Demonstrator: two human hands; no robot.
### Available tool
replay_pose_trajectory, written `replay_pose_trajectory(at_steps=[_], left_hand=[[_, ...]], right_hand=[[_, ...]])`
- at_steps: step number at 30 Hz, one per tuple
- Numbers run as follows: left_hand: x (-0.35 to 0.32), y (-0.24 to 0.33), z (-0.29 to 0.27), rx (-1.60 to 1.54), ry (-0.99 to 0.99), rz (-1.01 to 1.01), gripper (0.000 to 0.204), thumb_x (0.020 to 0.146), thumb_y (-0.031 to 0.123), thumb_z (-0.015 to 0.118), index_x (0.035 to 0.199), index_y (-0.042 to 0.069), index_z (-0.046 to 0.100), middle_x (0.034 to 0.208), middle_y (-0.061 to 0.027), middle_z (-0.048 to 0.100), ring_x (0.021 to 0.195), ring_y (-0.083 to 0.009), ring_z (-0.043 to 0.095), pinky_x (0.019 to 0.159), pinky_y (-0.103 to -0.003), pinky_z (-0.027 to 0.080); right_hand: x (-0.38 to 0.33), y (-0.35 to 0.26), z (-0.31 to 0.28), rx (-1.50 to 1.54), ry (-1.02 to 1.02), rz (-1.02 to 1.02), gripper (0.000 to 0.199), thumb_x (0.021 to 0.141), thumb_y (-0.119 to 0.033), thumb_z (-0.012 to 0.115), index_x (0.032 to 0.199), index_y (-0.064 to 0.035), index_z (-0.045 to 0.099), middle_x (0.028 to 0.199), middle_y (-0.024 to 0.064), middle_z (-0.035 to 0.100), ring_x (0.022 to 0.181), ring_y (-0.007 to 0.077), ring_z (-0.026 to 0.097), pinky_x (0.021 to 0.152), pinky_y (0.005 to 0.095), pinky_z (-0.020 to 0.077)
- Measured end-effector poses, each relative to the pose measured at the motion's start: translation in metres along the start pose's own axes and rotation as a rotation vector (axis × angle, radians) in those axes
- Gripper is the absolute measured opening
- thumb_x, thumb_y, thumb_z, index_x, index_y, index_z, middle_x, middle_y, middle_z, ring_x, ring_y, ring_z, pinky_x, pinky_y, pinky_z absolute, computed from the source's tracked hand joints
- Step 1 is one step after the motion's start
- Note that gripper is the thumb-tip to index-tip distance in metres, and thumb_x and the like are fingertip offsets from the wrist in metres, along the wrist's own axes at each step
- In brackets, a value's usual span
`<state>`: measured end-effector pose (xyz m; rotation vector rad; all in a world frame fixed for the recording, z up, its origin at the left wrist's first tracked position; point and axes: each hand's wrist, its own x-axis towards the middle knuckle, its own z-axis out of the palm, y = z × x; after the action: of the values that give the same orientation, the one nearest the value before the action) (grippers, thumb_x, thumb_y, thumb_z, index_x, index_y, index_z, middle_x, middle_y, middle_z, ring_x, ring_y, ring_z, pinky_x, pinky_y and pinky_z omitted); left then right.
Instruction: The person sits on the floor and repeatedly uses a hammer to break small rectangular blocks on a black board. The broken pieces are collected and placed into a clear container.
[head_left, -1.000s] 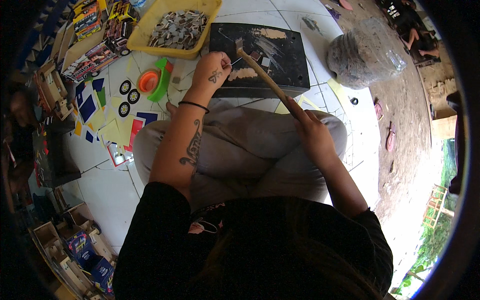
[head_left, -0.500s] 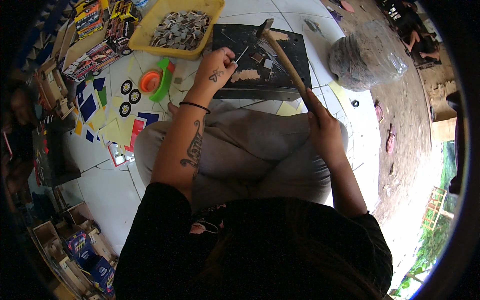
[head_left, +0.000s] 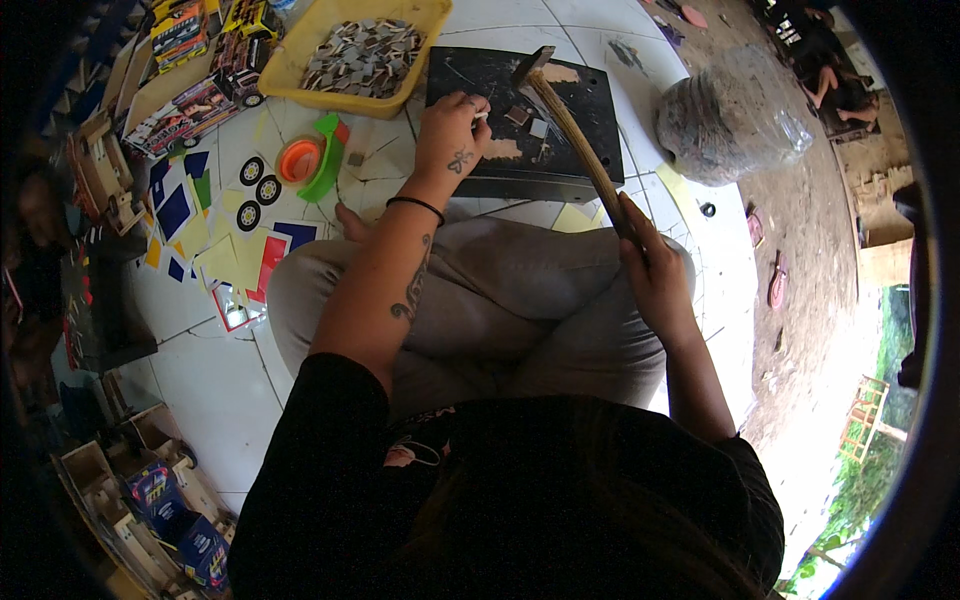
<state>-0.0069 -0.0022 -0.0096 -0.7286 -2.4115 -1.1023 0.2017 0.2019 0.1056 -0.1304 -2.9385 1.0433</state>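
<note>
- Head view, my only feed: a seated worker's right hand point(head_left: 655, 275) is wrapped around the wooden handle of one hammer point(head_left: 580, 140), its head over the far part of one black block point(head_left: 550, 168) in front of crossed legs.
- The left hand point(head_left: 453, 140) is narrowed to a pinch at the block's left side, on one small pale piece point(head_left: 480, 117); from my distant post I cannot tell its full shape.
- As I judge it, the step in hand is readying that piece, hammer waiting. The next move calls for a steady pinch and a hammer head clear of the fingers.
- On the block I count two squares: one brown square point(head_left: 517, 115), one whitish square point(head_left: 539, 128).
- Just beside it, one yellow tub point(head_left: 330, 102) holds small squares point(head_left: 362, 60), too many for me to count.
- Farther left lie three wheel discs point(head_left: 266, 190) and one orange roll point(head_left: 299, 165) in one green holder point(head_left: 325, 175).
- At right, one clear bag point(head_left: 735, 115), filled.
</note>
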Motion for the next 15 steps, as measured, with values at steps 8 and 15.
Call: replay_pose_trajectory(at_steps=[8,15], left_hand=[[-0.008,-0.002,0.002,0.073,0.087,0.032,0.02,0.089,0.018,0.059,0.086,0.0,0.067,0.08,-0.0153,0.064,0.075,-0.0324,0.061,0.069,-0.039,0.049],[-0.012,-0.001,0.009,0.201,0.133,0.072,0.022,0.09,0.017,0.057,0.085,-0.002,0.066,0.08,-0.0147,0.063,0.075,-0.0318,0.06,0.072,-0.04,0.048]], right_hand=[[0.001,-0.014,-0.001,-0.046,0.011,-0.064,0.053,0.091,-0.004,0.051,0.14,-0.0186,0.04,0.112,0.0223,0.061,0.1,0.0323,0.064,0.083,0.0394,0.0508],[-0.004,-0.025,0.002,-0.234,0.042,-0.2,0.063,0.087,-0.001,0.054,0.142,-0.024,0.035,0.092,0.0156,0.062,0.079,0.0295,0.065,0.068,0.0401,0.0533]])
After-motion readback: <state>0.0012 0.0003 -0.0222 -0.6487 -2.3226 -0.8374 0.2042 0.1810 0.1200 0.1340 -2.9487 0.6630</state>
